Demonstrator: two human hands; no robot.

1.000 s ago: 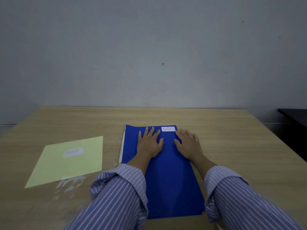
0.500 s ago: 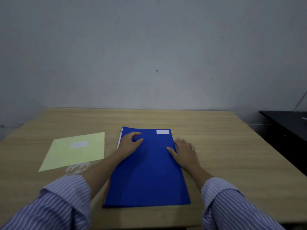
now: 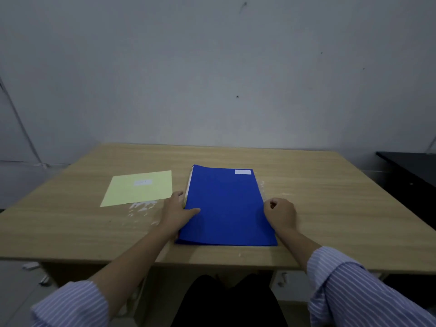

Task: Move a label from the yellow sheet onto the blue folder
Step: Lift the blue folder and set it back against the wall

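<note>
Head view shows a wide light-wood desk point(image 3: 318, 190) carrying, at its centre, a rectangular blue plastic folder point(image 3: 226, 208) lying flat and closed, with a small white rectangular label point(image 3: 243, 172) already stuck near its far right corner, at about one o'clock on the cover. To the folder's ten o'clock, apart from it, lies a pale yellow paper sheet point(image 3: 125, 197), and a second small white label point(image 3: 142, 182) sits near its middle; this I take to be the one not yet moved, though the lettering is too blurred to read. The left hand point(image 3: 175, 212) rests loosely spread at the folder's nine o'clock edge, thumb lying on the cover and fingers beside the spine, holding nothing. The right hand point(image 3: 280, 212) is curled into a loose fist at the three o'clock edge, touching or nearly touching it; whether anything is inside I cannot tell. The risks, as I judge them: the thin sheet is unweighted, so peeling with one hand could lift or drag the whole sheet; the label may tear or curl onto itself; and a hasty placement could overlap the existing label or land crooked. White scuffs point(image 3: 141, 206) mark the desk below the sheet.
</note>
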